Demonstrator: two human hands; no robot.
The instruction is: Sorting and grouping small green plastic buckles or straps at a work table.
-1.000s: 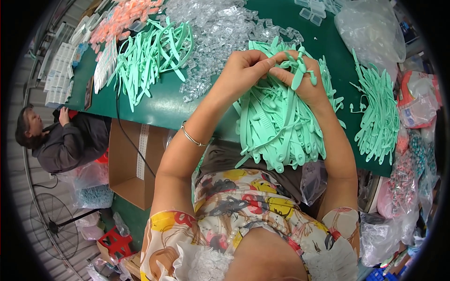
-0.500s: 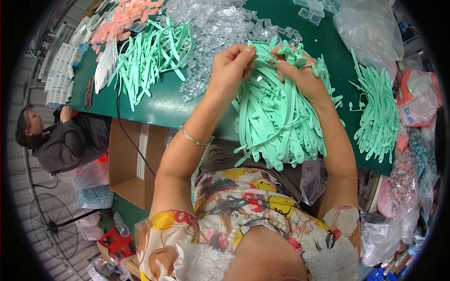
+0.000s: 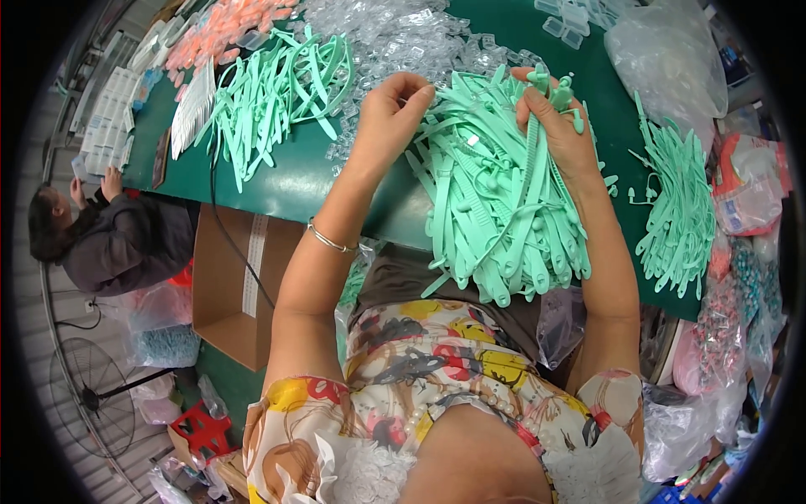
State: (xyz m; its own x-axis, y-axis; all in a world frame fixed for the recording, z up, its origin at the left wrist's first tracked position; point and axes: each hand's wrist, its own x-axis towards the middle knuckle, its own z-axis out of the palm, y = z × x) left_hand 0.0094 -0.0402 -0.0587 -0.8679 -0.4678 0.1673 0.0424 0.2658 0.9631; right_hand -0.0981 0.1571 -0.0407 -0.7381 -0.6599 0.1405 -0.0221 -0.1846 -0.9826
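In front of me a thick heap of mint-green toothed plastic straps (image 3: 495, 218) lies at the table's near edge, some of them hanging over it. My right hand (image 3: 561, 126) is closed round a few of these straps at the heap's far right, and their knobbed ends stick out above the fingers. At the heap's far left, my left hand (image 3: 393, 113) has thumb and fingertips pinched together. Whatever is in that pinch, if anything, is too small to make out. Just beyond this hand spreads a large pile of small clear plastic buckles (image 3: 378, 50).
More green straps (image 3: 269, 109) lie at the left beside white strips (image 3: 193, 118) and orange pieces (image 3: 222, 34). Another strap bundle (image 3: 676, 210) is at the right, near a clear plastic bag (image 3: 663, 63). A cardboard box (image 3: 231, 294) and a seated co-worker (image 3: 117, 244) are at the left.
My left hand has drawn left, away from my right hand. My right hand has shifted slightly right, still gripping straps. The co-worker's hands have come up and apart.
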